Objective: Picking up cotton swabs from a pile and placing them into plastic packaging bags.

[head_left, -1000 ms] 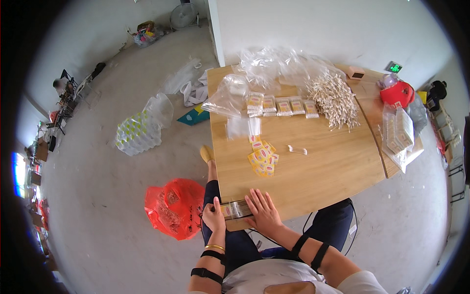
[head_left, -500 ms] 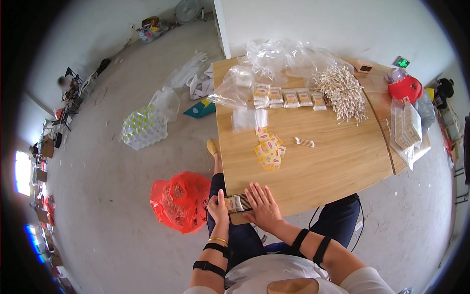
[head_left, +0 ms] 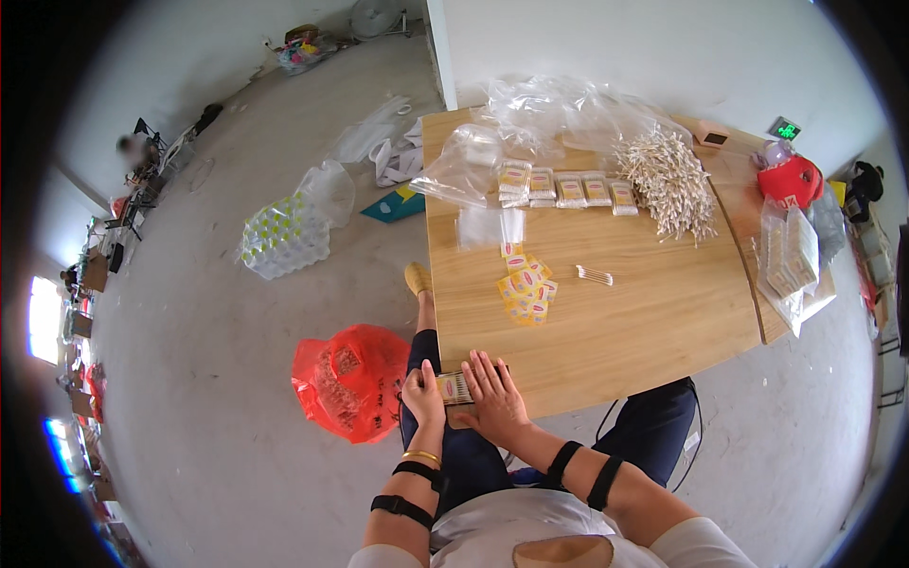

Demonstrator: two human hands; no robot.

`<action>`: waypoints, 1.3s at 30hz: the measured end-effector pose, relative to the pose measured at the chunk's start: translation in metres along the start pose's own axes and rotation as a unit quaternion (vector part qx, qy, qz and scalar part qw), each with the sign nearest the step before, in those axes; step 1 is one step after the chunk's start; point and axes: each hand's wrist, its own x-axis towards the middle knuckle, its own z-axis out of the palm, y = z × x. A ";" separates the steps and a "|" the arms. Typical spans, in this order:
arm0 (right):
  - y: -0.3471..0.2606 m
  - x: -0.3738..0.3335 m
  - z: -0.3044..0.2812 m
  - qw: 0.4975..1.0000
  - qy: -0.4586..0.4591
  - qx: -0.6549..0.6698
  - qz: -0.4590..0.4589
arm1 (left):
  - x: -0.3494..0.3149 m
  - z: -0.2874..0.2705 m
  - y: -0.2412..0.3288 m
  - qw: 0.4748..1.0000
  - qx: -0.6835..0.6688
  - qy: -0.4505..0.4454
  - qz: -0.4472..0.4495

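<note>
Right hand [head_left: 496,399] shifts toward the left hand [head_left: 423,398], covering more of the swab packet [head_left: 454,387] at the surface [head_left: 653,327]'s near-left corner; left grip pinches packet's end, right lies flat (fingers extended).

Low in the centre, the right hand [head_left: 495,398] covers part of the cotton swab pack [head_left: 453,387]; the curled fingers of the left hand [head_left: 424,396] are partly hidden. The table [head_left: 653,312] hides part of the right leg [head_left: 653,421]. The top edge cuts off the fan [head_left: 376,17], the bottom edge the shirt [head_left: 473,541]. Upper left, a person [head_left: 138,153] is blurred. Print on the yellow cards [head_left: 527,287] is too small to read.
</note>
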 end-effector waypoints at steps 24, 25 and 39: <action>-0.014 0.002 -0.003 0.999 0.004 -0.029 0.014 | 0.002 -0.032 0.007 0.992 0.073 -0.082 0.066; -0.013 0.002 0.000 0.999 0.004 -0.028 0.015 | 0.004 -0.031 0.008 0.990 0.086 -0.098 0.054; 0.118 -0.018 -0.039 0.978 0.156 0.112 0.085 | 0.033 -0.058 -0.050 0.992 -0.110 -0.068 -0.006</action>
